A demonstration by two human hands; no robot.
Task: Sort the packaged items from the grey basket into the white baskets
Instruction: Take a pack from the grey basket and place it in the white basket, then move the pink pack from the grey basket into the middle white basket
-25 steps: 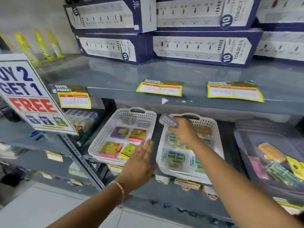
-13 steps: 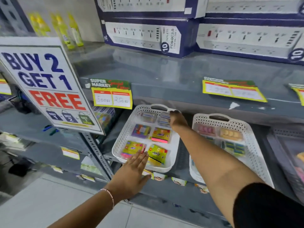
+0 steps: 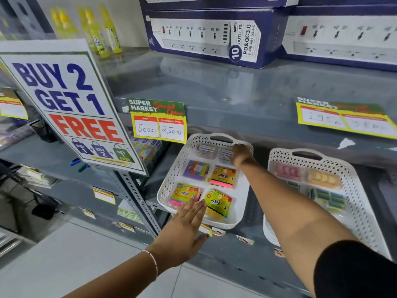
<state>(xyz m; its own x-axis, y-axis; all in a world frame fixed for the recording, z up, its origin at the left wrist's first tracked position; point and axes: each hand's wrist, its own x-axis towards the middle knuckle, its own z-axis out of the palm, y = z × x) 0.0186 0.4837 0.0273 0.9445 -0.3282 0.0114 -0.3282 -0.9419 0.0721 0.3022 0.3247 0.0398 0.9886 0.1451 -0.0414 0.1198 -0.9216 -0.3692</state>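
In the head view, the right hand (image 3: pixel 241 154) reaches to the far right corner of the left white basket (image 3: pixel 171 183), its grip turned down over a small packet (image 3: pixel 225 154) there; whether the fingers are closed on that packet or only resting on it cannot be told, since the hand is blurred. Just left of that hand lies another small packet (image 3: pixel 206 150), and nearer the person from it sit a purple pack (image 3: pixel 196 169) and a yellow pack with a pink edge (image 3: pixel 223 177). The left hand (image 3: pixel 182 231) is flat and spread wide, holding nothing, its fingertips (image 3: pixel 198 204) over the basket's near rim between two more yellow packs (image 3: pixel 185 194) (both lie just beyond the fingertips). To the right of the right forearm stands the second white basket (image 3: pixel 356 190), holding a pink packet (image 3: pixel 287 171), an orange packet (image 3: pixel 323 179) and blue-and-green ones (image 3: pixel 328 200). Both baskets rest on a grey shelf (image 3: pixel 247 250). Above the hands hangs a price tag (image 3: pixel 158 121), and to their left a sale sign (image 3: pixel 66 104). The grey basket is out of view.
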